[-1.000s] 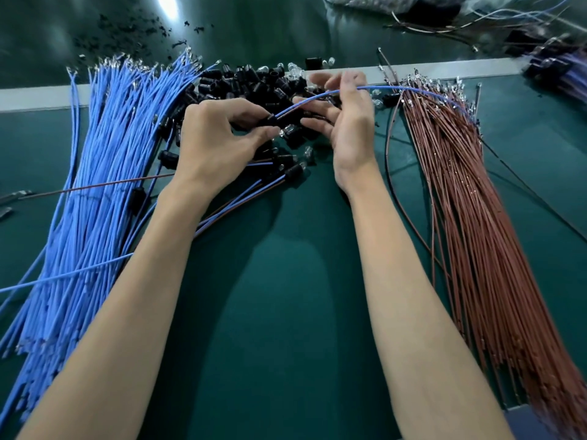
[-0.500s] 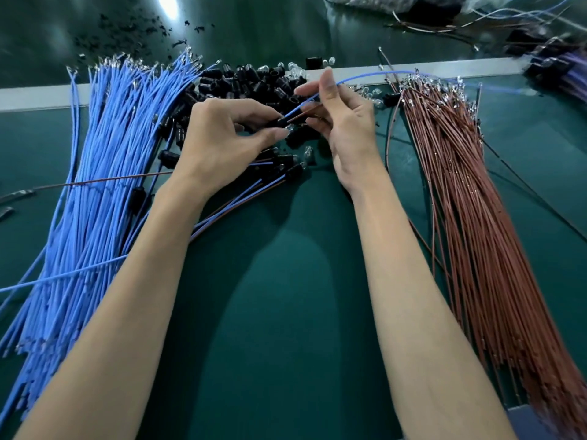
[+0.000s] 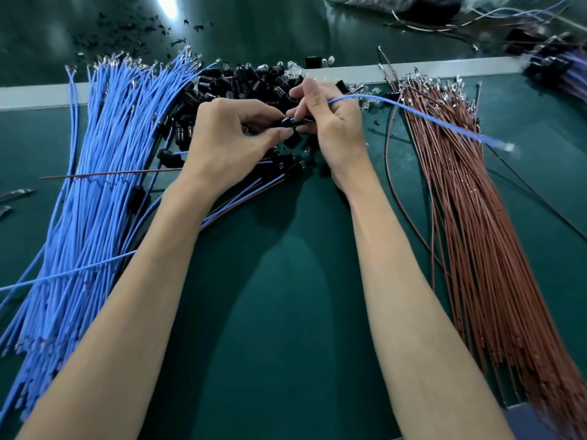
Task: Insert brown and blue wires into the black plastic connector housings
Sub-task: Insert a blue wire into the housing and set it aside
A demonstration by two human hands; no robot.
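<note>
1. The green bench [image 3: 286,312] carries everything, and we work over its far middle.
2. The blue wires [image 3: 95,185] lie fanned on our left and the brown wires [image 3: 476,233] on our right, well apart.
3. Between their far ends sits the loose pile of housings [image 3: 241,81].
4. Our left hand [image 3: 228,138] has its grip clamped on one black housing [image 3: 287,122], thumb against fingertips. Our right hand [image 3: 333,122] has its grip pinched on a single blue wire [image 3: 413,111] just beside that housing. The wire's tail runs out over the brown wires.
5. We should keep the housing steady, pinch close to the wire's tip so it cannot buckle, and push straight into the cavity. A light tug should then confirm it has seated.
6. The finished housings [image 3: 286,166] below our hands each hold a blue and a brown wire. We cannot tell whether the held housing already contains a brown one.
</note>
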